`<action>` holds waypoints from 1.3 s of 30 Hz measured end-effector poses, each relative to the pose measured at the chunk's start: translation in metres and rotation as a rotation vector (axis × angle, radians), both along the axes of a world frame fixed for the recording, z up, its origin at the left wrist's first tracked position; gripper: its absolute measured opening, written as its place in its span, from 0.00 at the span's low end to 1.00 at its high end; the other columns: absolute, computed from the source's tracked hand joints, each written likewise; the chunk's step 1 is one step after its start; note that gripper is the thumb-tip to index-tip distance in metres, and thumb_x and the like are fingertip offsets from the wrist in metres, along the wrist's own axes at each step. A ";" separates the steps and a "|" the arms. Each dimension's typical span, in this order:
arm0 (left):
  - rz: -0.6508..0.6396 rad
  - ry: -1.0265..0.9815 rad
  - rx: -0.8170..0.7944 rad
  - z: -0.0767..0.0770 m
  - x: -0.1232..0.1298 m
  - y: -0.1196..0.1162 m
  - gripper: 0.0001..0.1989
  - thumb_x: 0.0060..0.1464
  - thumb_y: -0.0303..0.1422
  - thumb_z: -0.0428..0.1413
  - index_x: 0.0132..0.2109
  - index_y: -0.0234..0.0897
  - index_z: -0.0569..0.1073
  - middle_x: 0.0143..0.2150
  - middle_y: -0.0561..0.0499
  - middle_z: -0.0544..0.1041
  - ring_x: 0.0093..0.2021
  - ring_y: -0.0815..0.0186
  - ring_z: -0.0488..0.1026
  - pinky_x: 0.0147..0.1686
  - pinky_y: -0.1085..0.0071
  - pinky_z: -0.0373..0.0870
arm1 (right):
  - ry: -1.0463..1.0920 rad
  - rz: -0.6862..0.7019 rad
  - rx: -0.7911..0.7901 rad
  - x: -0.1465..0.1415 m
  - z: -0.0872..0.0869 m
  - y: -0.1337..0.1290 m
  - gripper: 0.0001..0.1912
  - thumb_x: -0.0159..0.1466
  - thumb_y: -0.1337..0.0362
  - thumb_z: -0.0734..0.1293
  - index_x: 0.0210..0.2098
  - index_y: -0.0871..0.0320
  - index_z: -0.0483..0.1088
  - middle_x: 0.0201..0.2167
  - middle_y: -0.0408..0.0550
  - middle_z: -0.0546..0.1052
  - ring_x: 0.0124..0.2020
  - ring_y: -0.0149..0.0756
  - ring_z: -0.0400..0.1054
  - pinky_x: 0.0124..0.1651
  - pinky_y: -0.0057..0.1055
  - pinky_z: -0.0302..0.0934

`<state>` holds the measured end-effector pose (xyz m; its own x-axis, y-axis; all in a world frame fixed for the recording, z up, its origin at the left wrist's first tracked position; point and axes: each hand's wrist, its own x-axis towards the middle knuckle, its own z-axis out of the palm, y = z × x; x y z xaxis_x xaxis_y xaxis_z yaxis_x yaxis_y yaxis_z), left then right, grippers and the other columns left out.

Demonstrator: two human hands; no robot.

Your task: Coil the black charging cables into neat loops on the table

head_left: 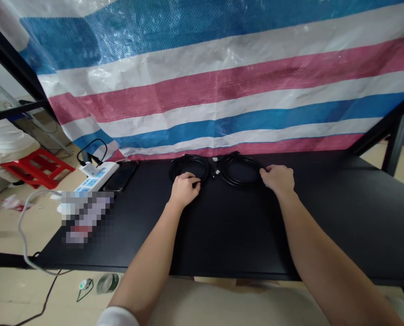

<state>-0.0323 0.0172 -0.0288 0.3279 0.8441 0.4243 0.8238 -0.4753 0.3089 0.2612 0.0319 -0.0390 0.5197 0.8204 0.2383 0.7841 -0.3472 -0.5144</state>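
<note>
Two coils of black cable lie side by side near the back of the black table (222,226). My left hand (184,190) is at the front edge of the left cable coil (191,158), its thumb and fingers closed on the loops. At the outer side of the right cable coil (239,183), my right hand (279,179) grips the loops between thumb and fingers. Cable ends with a small white piece (217,172) sit between the coils. The palms hide parts of both rings.
A white power strip (95,179) with plugs stands at the table's left, beside a dark phone (121,176) and a blurred-out item (89,217). A striped plastic sheet (215,90) hangs behind. On the floor at left are a red stool (40,167) and a jar (107,283).
</note>
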 end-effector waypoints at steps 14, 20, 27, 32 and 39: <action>0.102 -0.377 0.273 -0.006 -0.005 0.005 0.16 0.55 0.39 0.53 0.46 0.37 0.76 0.45 0.42 0.76 0.47 0.57 0.74 0.49 0.58 0.70 | 1.171 0.317 0.514 -0.013 0.023 -0.008 0.10 0.46 0.59 0.71 0.21 0.54 0.66 0.16 0.38 0.64 0.16 0.28 0.55 0.16 0.26 0.52; -0.081 -0.342 0.200 -0.001 0.009 -0.008 0.27 0.52 0.48 0.56 0.55 0.39 0.70 0.52 0.40 0.75 0.54 0.54 0.70 0.53 0.55 0.65 | 1.319 0.769 0.521 -0.023 0.038 -0.025 0.13 0.46 0.56 0.75 0.25 0.51 0.69 0.17 0.37 0.63 0.18 0.28 0.56 0.17 0.26 0.53; -0.127 -0.540 0.147 0.003 0.028 -0.018 0.12 0.59 0.39 0.51 0.44 0.38 0.72 0.31 0.49 0.77 0.30 0.66 0.74 0.33 0.69 0.69 | 1.303 0.832 0.466 -0.031 0.044 -0.030 0.12 0.41 0.56 0.78 0.24 0.48 0.74 0.16 0.39 0.67 0.20 0.30 0.59 0.19 0.28 0.53; 0.018 -0.563 0.370 0.007 0.019 -0.015 0.11 0.58 0.40 0.52 0.37 0.38 0.73 0.28 0.51 0.75 0.28 0.69 0.72 0.31 0.72 0.67 | 1.240 0.759 0.466 -0.033 0.045 -0.030 0.13 0.38 0.60 0.79 0.23 0.51 0.75 0.14 0.38 0.68 0.17 0.28 0.60 0.17 0.27 0.52; 0.230 -0.420 0.420 0.013 0.010 -0.016 0.14 0.57 0.43 0.51 0.38 0.37 0.73 0.30 0.47 0.75 0.31 0.64 0.72 0.34 0.67 0.65 | 1.115 0.574 0.446 -0.039 0.045 -0.027 0.17 0.40 0.51 0.76 0.22 0.57 0.73 0.17 0.43 0.72 0.14 0.25 0.55 0.14 0.24 0.44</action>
